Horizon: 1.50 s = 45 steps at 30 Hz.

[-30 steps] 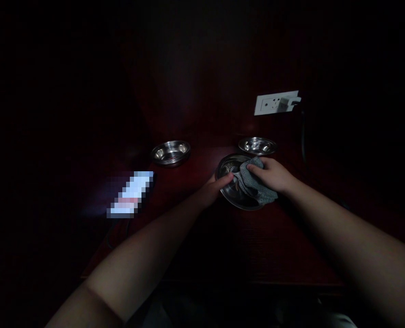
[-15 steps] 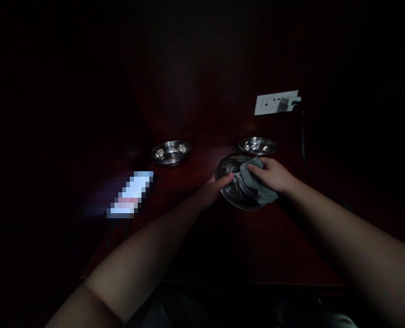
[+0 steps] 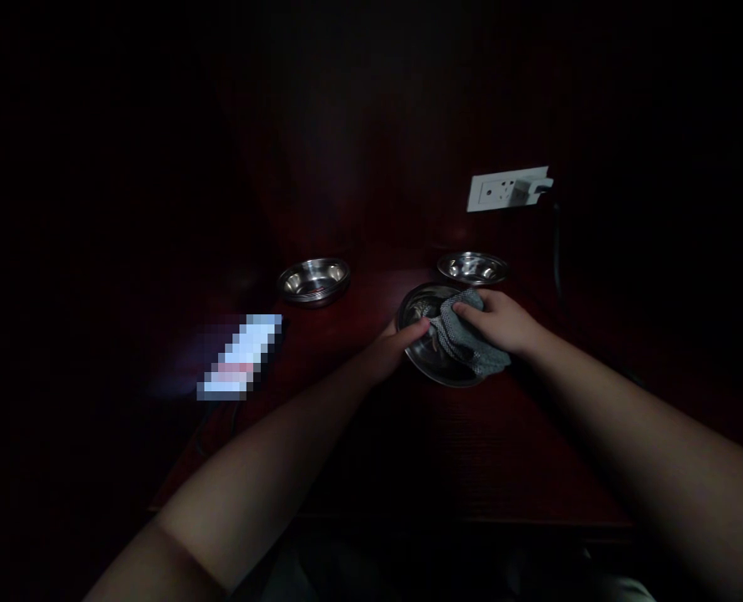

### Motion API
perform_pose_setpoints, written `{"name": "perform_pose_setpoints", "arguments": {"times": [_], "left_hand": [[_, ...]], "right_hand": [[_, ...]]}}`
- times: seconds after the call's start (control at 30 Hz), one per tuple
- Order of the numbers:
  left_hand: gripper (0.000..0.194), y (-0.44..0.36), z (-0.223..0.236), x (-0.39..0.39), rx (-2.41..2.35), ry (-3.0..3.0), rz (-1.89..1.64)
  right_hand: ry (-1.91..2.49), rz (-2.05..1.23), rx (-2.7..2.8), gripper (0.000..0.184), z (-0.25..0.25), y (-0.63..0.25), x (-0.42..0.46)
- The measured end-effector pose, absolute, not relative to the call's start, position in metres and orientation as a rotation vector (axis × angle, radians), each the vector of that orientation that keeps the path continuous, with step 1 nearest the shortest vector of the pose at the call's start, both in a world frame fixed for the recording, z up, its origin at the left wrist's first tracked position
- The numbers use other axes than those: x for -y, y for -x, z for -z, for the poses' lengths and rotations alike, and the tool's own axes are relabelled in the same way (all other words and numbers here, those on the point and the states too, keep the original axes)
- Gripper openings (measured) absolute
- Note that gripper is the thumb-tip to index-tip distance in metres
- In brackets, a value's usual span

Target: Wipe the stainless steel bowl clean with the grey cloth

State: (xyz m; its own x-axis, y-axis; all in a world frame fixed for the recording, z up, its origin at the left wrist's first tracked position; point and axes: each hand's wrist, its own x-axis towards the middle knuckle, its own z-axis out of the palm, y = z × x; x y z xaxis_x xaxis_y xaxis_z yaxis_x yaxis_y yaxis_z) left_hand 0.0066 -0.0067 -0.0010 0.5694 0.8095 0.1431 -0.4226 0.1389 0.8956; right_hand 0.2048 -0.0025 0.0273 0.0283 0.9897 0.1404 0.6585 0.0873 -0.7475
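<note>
Tilted toward me above the dark red table is a shiny metal bowl (image 3: 437,368). My left hand (image 3: 396,344) grips its left rim, the thumb over the inside edge and the other fingers hidden behind. A grey-green textured cloth (image 3: 476,339) lies bunched over the bowl's right side. My right hand (image 3: 500,318) is closed on this cloth, thumb on top, pressing it against the rim and inner wall; the fingers underneath are hidden. Behind it a second metal bowl (image 3: 471,269) rests on the table, and a stack of metal bowls (image 3: 313,282) stands to the left.
A lit phone (image 3: 241,359), its screen blurred out, lies on the table's (image 3: 371,451) left side. On the back wall is a white socket panel (image 3: 502,191) with a plug (image 3: 539,187) in it, from which a dark cable (image 3: 557,255) hangs. The surroundings are very dark.
</note>
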Motion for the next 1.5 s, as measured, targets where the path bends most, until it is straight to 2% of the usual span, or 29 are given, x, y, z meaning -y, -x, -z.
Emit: {"name": "perform_pose_setpoints", "arguments": {"times": [1.5], "left_hand": [[0.063, -0.0056, -0.0009, 0.0084, -0.441, -1.094, -0.93]], "right_hand": [[1.661, -0.608, 1.707, 0.025, -0.03, -0.2031, 0.005]]}}
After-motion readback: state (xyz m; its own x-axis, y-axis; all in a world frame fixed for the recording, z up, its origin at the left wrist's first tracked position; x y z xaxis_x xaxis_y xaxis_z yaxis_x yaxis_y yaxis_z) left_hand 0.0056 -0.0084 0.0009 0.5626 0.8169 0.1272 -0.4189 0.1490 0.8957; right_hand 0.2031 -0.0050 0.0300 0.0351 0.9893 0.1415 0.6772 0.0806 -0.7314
